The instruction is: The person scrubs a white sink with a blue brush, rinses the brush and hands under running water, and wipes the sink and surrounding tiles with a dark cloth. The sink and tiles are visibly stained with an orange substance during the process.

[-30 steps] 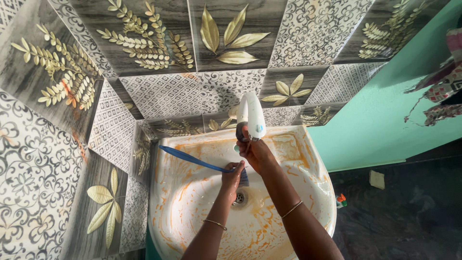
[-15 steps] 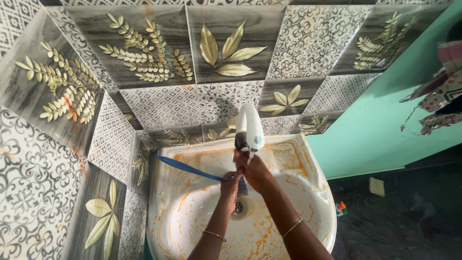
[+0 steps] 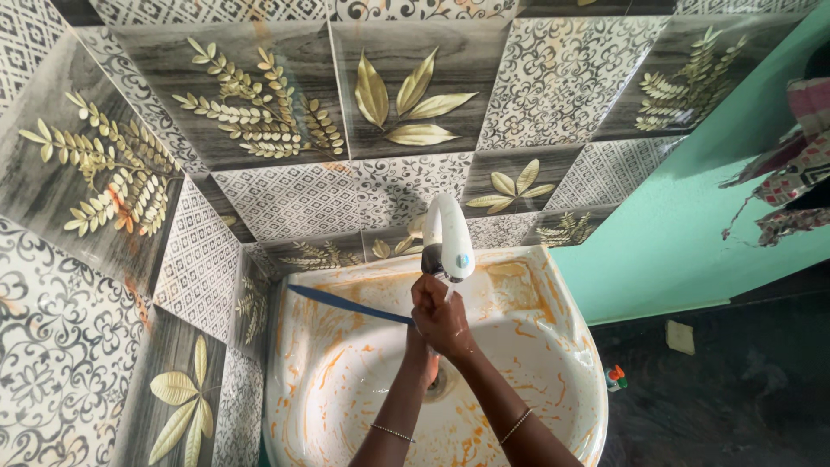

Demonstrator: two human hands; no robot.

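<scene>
Right hand (image 3: 441, 318) sits just under the white tap (image 3: 450, 235), fingers curled shut, fingertips at the spout mouth; whether it clasps anything cannot be told. Left hand (image 3: 421, 350), mostly hidden beneath the right, has its grip closed on the blue brush (image 3: 346, 304), whose handle runs up and leftward from the grip over the orange-streaked white basin (image 3: 346, 389).
</scene>
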